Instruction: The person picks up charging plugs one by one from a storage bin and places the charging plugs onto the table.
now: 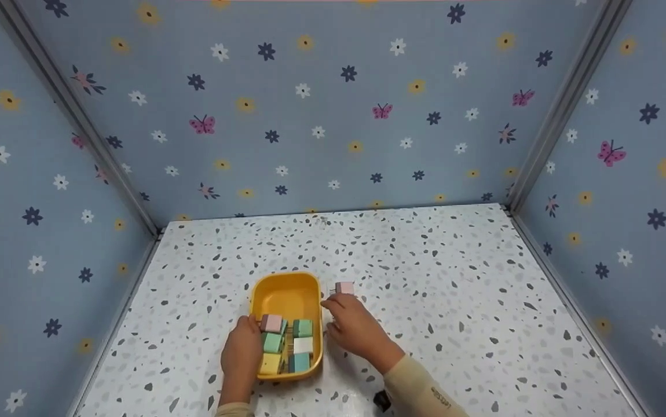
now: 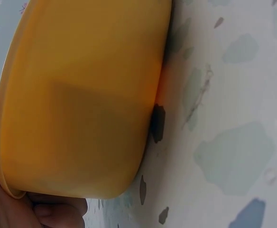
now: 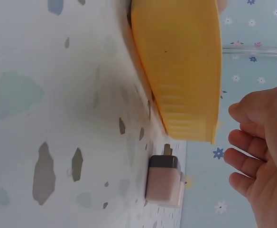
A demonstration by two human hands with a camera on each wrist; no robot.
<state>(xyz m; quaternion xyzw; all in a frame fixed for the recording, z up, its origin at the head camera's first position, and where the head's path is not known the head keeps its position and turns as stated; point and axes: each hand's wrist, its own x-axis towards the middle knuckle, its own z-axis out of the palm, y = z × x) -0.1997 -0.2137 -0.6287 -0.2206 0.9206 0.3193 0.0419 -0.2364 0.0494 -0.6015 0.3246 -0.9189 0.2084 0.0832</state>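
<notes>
To the right of the yellow tub (image 1: 285, 294), the right hand (image 1: 361, 331), with fingers loosely apart, partly hides the pink block (image 1: 344, 287) in the head view; a black thing (image 1: 382, 400) on this near right side we cannot identify. The left hand (image 1: 241, 351) grips the tub's left rim, and coloured blocks (image 1: 273, 343) lie inside. Beyond the tub, we see wide speckled tabletop (image 1: 425, 255), its far edge meeting the flowered wall (image 1: 333, 110).
</notes>
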